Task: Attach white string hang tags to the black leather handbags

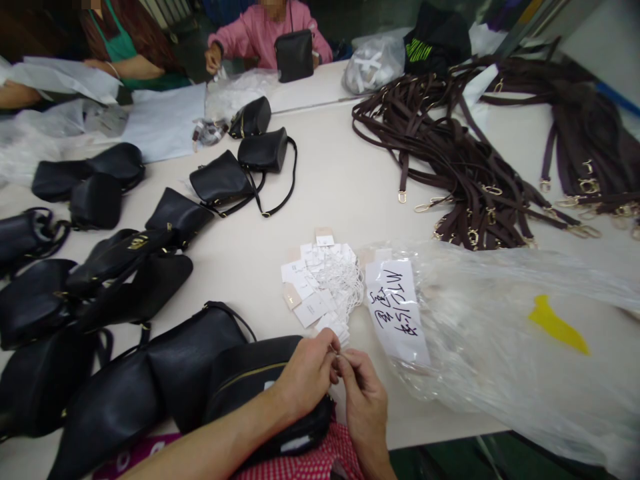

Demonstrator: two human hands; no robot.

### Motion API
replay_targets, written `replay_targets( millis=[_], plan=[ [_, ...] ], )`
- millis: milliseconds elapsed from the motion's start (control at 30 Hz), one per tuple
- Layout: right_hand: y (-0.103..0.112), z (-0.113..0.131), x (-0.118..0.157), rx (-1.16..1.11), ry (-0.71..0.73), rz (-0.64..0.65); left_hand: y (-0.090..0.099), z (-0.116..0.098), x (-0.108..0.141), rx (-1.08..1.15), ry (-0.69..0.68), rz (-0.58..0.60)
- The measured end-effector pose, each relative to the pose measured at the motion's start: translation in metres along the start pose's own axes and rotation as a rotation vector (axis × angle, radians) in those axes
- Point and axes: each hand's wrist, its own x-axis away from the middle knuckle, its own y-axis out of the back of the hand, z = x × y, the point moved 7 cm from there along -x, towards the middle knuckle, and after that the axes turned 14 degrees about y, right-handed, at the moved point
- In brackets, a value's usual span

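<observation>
My left hand [309,368] and my right hand [366,395] meet fingertip to fingertip near the table's front edge. Both are closed in a pinch, and whatever sits between the fingers is too small to make out. Beneath my left forearm lies a black handbag [235,363] with a gold zipper, partly hidden by the arm. Just beyond my fingers is a pile of white and beige hang tags [313,283] with white strings bunched at its right side.
Several black handbags [127,373] cover the left side. Brown straps [430,133] with gold clasps are heaped at the back right. A clear plastic bag [475,320] with a handwritten paper label [395,307] lies to the right. Two people [250,37] sit across the table.
</observation>
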Motion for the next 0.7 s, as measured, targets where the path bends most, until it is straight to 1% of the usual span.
replay_targets(
  millis=[100, 200, 300, 367, 433, 500, 533, 600, 667, 700],
  plan=[
    [-0.001, 0.005, -0.001, 0.137, 0.134, 0.029, -0.001, 0.005, 0.0, -0.016, -0.011, 0.0],
    [-0.003, 0.005, 0.001, 0.206, 0.196, 0.063, -0.002, 0.006, 0.0, -0.092, -0.054, 0.007],
    [-0.006, 0.005, 0.0, 0.19, 0.188, 0.102, 0.0, 0.005, 0.0, -0.16, -0.057, 0.015],
    [-0.009, 0.005, -0.003, 0.157, 0.144, 0.141, 0.006, 0.002, 0.0, -0.197, -0.04, 0.01],
    [-0.006, 0.002, -0.006, 0.136, 0.078, 0.16, 0.013, -0.004, 0.003, -0.24, -0.035, 0.02],
    [0.003, -0.001, -0.008, 0.154, 0.032, 0.145, 0.027, -0.012, 0.009, -0.245, -0.046, 0.031],
    [0.009, -0.003, -0.009, 0.171, 0.02, 0.14, 0.037, -0.015, 0.014, -0.227, -0.05, 0.024],
    [0.021, -0.002, -0.01, 0.206, 0.017, 0.13, 0.063, -0.016, 0.027, -0.194, -0.041, -0.021],
    [0.029, 0.006, -0.008, 0.258, 0.023, 0.154, 0.091, -0.008, 0.045, -0.199, -0.007, -0.08],
    [0.029, 0.012, -0.007, 0.291, 0.041, 0.177, 0.105, 0.001, 0.056, -0.208, 0.023, -0.116]
  ],
)
